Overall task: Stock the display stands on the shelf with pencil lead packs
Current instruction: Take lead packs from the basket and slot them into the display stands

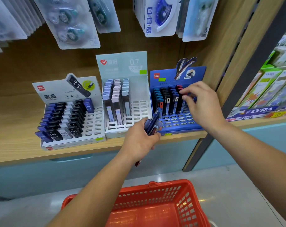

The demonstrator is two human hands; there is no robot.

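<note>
Pencil lead packs [152, 123] fan out of your left hand [139, 140] at the centre of the frame, its fingers curled round their lower ends, just in front of the blue stand [178, 122]. At centre right, your right hand [202, 102] reaches into that stand's rightmost column, fingers [185, 92] pinching the top of a single pack [188, 95] among the dark, red-capped ones standing there. The packs look like slim, stiff plastic cases: probably light, smooth enough to slip, and holding brittle leads. They are best gripped by the edges near the cap and fed bottom-first into a slot. Neighbouring packs stand tightly side by side, so your fingers have little room, and the bundle in your left hand crowds the stand's unfilled front slots. To the left, touching the blue stand, a white stand [139, 110] holds three columns of pastel packs, and beyond it a grey stand [93, 125] is largely filled with black and blue HB packs. All three sit on the wooden shelf [73, 154]. Blister packs [73, 27] hang across the top of the frame, green boxes [269, 86] line the right edge, and a red basket [184, 202] sits at the bottom.
</note>
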